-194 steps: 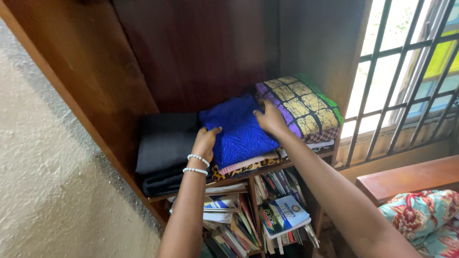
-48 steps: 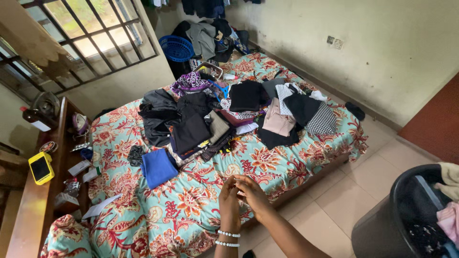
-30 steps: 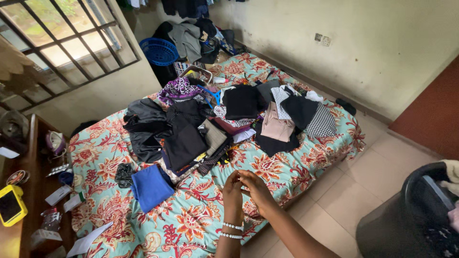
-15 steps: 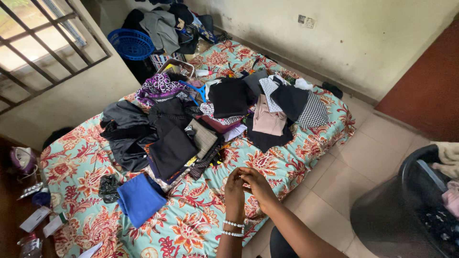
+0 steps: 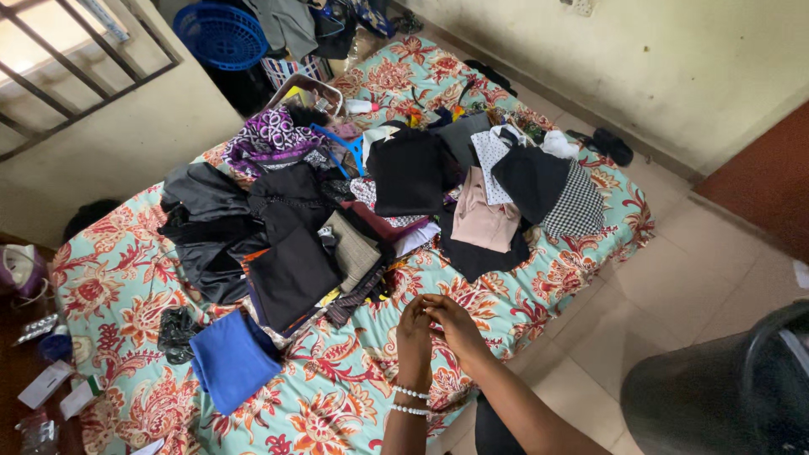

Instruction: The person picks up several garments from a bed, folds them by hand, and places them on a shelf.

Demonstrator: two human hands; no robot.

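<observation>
You stand in a home bedroom. A mattress under a turquoise floral bedsheet [image 5: 354,396] fills the middle, strewn with folded dark garments [image 5: 291,274], a pink folded cloth [image 5: 484,221] and a folded blue cloth [image 5: 232,361]. At eleven o'clock a round blue plastic laundry basket [image 5: 221,35] sits below a barred window [image 5: 59,50]. Beige floor tiles [image 5: 683,278] spread at three o'clock, and a black plastic bin [image 5: 725,396] sits at four o'clock.

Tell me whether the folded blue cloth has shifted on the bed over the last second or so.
No. The blue cloth lies beside the same small black bundle on the floral sheet; only the camera moved.
</observation>
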